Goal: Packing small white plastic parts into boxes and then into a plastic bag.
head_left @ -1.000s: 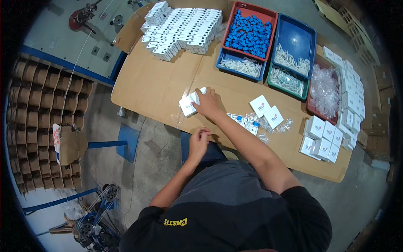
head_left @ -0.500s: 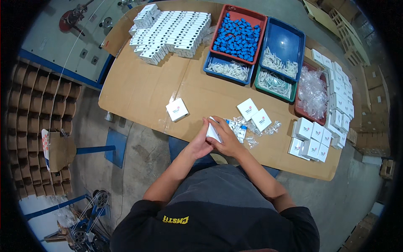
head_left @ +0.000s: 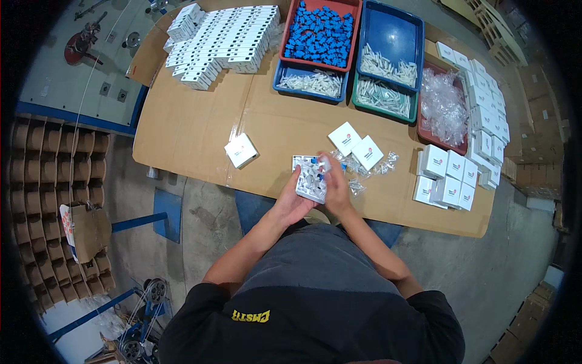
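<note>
Between both hands, left [head_left: 290,203] and right [head_left: 335,188], a gripped white box [head_left: 310,182].

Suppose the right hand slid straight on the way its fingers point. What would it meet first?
The right hand already touches the open white box; past that, probably bare cardboard tabletop, then the far white box stack. Depth is unclear.

Open cardboard tabletop [head_left: 200,121] lies to my left, broken only by one small white box [head_left: 241,150]. Two white boxes [head_left: 356,145] and scattered clear bags [head_left: 382,165] crowd the space just beyond my right hand [head_left: 335,185]. Trays [head_left: 339,54] wall off the far edge; stacked white boxes [head_left: 448,179] block the right.
</note>
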The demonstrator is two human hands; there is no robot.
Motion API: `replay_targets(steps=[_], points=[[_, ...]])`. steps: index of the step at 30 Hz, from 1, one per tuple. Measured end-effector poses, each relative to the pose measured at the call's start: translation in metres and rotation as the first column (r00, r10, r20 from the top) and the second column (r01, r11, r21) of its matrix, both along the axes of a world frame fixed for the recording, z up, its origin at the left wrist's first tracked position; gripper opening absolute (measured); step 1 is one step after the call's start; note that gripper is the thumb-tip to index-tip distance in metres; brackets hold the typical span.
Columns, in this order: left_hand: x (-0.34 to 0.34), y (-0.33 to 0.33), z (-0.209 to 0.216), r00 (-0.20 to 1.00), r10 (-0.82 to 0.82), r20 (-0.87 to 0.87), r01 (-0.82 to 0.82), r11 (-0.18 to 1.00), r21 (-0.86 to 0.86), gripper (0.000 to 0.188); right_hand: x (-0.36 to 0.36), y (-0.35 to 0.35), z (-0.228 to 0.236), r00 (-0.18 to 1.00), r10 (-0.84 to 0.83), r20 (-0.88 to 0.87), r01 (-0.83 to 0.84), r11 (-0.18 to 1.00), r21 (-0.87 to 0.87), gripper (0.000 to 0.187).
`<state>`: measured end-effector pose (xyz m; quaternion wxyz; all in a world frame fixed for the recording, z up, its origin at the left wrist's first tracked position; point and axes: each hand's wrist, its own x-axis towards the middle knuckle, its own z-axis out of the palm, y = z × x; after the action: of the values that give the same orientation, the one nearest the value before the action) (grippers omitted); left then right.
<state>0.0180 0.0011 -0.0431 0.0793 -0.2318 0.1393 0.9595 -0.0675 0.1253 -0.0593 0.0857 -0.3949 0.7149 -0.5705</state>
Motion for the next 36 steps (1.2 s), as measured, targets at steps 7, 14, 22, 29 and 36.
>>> replay_targets(steps=[7, 14, 22, 29, 36], points=[[0.0, -0.041, -0.01, 0.993, -0.03, 0.111, 0.073, 0.91, -0.408, 0.062, -0.046, 0.041, -0.013, 0.923, -0.368, -0.111, 0.385, 0.876, 0.291, 0.058], [0.002, -0.082, -0.046, 0.931, 0.223, 0.29, 0.069, 0.67, -0.739, 0.04, -0.05, 0.001, -0.004, 0.932, -0.26, -0.253, 0.329, 0.9, 0.287, 0.047], [0.01, -0.076, -0.078, 0.939, 0.338, -0.07, -0.002, -0.196, -0.981, 0.058, 0.001, -0.197, 0.012, 0.926, 0.087, -0.368, 0.04, 0.945, 0.324, 0.044], [0.058, -0.058, -0.031, 0.954, 0.237, 0.182, 0.237, -0.23, -0.944, 0.041, 0.03, -0.257, -0.004, 0.886, 0.322, -0.334, 0.055, 0.642, 0.765, 0.066], [0.121, -0.104, -0.042, 0.79, 0.537, 0.296, -0.305, 0.763, -0.57, 0.048, 0.022, -0.229, 0.008, 0.9, 0.425, -0.094, -0.346, 0.829, 0.439, 0.069]])
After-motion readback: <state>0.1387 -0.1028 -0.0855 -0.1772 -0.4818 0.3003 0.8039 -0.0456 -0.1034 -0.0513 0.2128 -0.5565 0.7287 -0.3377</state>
